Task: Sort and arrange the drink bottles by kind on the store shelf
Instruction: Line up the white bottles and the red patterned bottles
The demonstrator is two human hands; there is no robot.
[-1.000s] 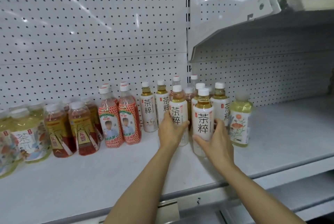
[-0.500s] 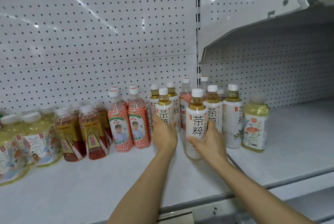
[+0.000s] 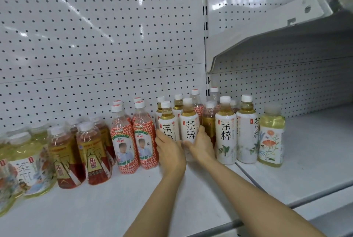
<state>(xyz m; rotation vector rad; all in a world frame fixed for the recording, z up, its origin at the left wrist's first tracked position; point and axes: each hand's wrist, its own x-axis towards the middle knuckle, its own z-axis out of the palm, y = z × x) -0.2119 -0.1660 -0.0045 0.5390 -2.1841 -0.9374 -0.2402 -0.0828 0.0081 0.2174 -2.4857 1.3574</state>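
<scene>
Two white-labelled tea bottles, one [image 3: 168,122] in the left hand [image 3: 170,150] and one [image 3: 189,125] in the right hand [image 3: 200,147], stand held side by side on the shelf [image 3: 114,198], beside the red-netted bottles [image 3: 133,137]. Most kinds look grouped already. A red-netted bottle [image 3: 196,103] and amber ones [image 3: 209,120] behind the tea still look misplaced; the floral bottle [image 3: 271,137] stands alone at the right.

yellow pouches [image 3: 11,162] cut at left edge, rear bottles [image 3: 195,99] half hidden
</scene>
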